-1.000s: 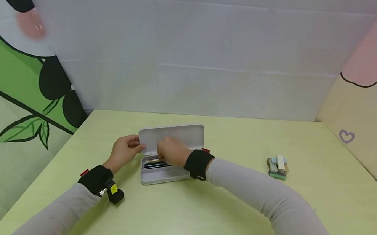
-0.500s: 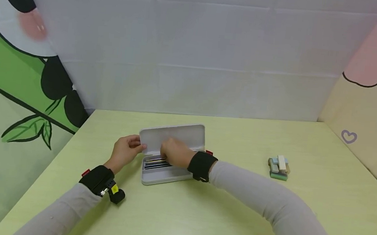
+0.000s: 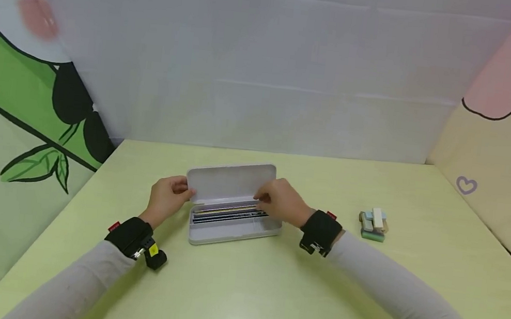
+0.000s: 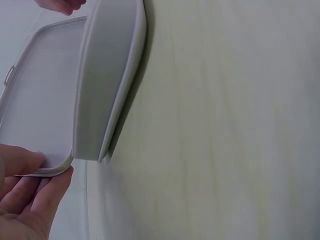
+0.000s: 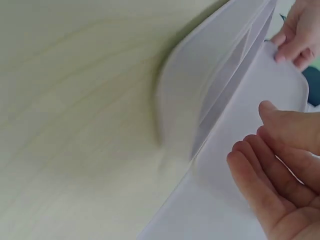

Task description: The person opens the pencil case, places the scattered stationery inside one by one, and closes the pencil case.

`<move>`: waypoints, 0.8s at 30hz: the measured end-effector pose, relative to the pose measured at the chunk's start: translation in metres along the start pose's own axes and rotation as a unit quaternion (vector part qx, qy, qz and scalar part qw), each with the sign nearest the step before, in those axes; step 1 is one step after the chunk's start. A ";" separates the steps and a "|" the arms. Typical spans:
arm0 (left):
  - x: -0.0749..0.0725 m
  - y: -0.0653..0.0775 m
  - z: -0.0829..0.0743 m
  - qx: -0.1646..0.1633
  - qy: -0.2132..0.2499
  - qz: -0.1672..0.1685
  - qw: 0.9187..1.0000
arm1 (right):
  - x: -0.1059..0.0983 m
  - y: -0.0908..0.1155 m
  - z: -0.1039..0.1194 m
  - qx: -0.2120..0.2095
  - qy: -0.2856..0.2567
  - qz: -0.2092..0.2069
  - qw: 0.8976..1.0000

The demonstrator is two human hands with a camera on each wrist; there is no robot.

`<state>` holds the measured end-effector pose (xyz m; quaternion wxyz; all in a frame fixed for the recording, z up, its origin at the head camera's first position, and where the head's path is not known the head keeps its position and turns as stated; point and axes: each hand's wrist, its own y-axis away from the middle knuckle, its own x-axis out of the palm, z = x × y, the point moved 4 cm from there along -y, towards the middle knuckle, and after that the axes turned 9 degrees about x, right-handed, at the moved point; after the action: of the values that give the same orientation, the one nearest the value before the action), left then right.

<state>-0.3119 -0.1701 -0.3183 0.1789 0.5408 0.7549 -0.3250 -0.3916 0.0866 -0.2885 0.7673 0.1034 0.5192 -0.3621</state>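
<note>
A white pencil case (image 3: 219,235) stands on the table with its lid (image 3: 230,182) raised. Several slim pencils (image 3: 228,215), dark and pale, lie lengthwise in its tray. My left hand (image 3: 167,197) pinches the lid's left edge, thumb on the inner face and fingers behind, as the left wrist view shows at the lid corner (image 4: 52,162). Over the case's right end is my right hand (image 3: 282,202). Its thumb and loosely bent fingers (image 5: 250,167) are apart, with nothing between them in the right wrist view.
A small pile of pastel blocks (image 3: 374,224) sits on the right of the pale table (image 3: 241,293). A white wall sheet (image 3: 268,78) rises behind the table's far edge, with printed panels at both sides.
My right hand has drawn back rightward out of the tray, uncovering the full row of pencils. The left hand keeps its pinch on the lid.
</note>
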 end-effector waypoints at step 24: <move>0.001 0.003 -0.011 0.004 -0.012 0.003 1.000 | -0.120 0.140 -0.125 0.263 0.060 -0.149 0.951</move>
<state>-0.3087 -0.1613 -0.3119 0.1874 0.5399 0.7496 -0.3340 -0.4131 0.3073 -0.2686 0.6177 0.2446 0.4596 -0.5894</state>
